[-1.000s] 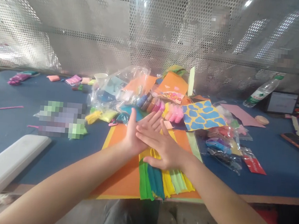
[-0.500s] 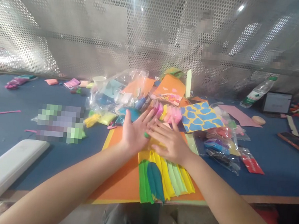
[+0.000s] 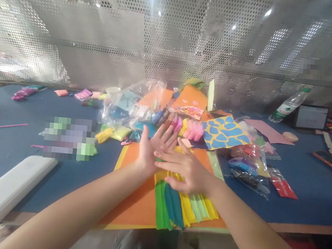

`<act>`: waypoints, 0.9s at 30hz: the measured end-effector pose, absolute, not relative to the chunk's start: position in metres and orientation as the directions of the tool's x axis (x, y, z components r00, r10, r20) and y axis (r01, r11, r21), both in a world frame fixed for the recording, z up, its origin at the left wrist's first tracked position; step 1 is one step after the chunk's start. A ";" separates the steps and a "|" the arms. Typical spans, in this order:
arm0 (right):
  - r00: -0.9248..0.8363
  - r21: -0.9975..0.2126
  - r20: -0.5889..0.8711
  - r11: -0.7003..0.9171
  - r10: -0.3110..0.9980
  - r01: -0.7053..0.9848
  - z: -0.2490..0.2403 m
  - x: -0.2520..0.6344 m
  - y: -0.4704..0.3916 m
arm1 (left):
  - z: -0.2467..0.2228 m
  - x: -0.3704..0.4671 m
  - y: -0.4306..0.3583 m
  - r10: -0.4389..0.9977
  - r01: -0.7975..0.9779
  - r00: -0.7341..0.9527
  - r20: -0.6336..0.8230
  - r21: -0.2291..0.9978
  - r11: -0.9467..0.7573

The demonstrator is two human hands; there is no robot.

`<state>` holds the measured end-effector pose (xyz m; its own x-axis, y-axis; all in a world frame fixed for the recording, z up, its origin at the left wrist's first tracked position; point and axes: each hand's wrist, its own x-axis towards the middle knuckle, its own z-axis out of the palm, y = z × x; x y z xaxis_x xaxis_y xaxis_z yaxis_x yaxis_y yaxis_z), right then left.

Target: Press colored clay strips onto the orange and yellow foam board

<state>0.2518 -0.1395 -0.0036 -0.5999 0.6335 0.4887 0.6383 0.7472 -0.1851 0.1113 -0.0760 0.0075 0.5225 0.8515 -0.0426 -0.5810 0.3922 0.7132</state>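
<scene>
My left hand [image 3: 155,149] is palm up with its fingers spread, above an orange sheet [image 3: 136,199]. Across its palm lies my right hand [image 3: 186,171], palm down, fingers stretched out. A small green lump of clay [image 3: 158,160] shows between the two palms, mostly hidden by the right fingers. Below the hands, ridged strips of clay cover the sheet's front part: green [image 3: 161,211], teal [image 3: 173,204], yellow [image 3: 186,211] and pale green [image 3: 200,211]. The right hand hides the upper ends of several strips.
Beyond the hands is a heap of bagged clay [image 3: 193,130] and a blue-patterned yellow card [image 3: 226,131]. More clay bags [image 3: 249,166] lie at right. A white case [image 3: 12,184] is at left, a bottle [image 3: 289,105] leans at back right, and a perforated metal screen [image 3: 173,43] stands behind.
My right hand has slid toward me and slightly left across the left palm, covering more of the green clay. The whole view has shifted slightly.
</scene>
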 end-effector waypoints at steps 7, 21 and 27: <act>-0.465 -0.208 0.571 0.667 0.677 0.715 -0.005 0.254 -0.139 | 0.008 0.112 -0.076 0.844 -0.550 0.536 -0.023 0.748 0.370; -0.560 -0.257 0.516 0.741 0.648 0.621 -0.002 0.253 -0.143 | 0.004 0.113 -0.075 0.829 -0.561 0.558 -0.027 0.724 0.401; -0.445 -0.246 0.528 0.632 0.723 0.735 -0.004 0.256 -0.139 | 0.004 0.112 -0.073 0.826 -0.553 0.563 -0.024 0.732 0.398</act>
<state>0.2557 -0.1390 -0.0044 -0.4450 0.7230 0.5285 0.7351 0.6319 -0.2455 0.1119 -0.0733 0.0042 0.5627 0.8263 -0.0244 -0.5532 0.3983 0.7317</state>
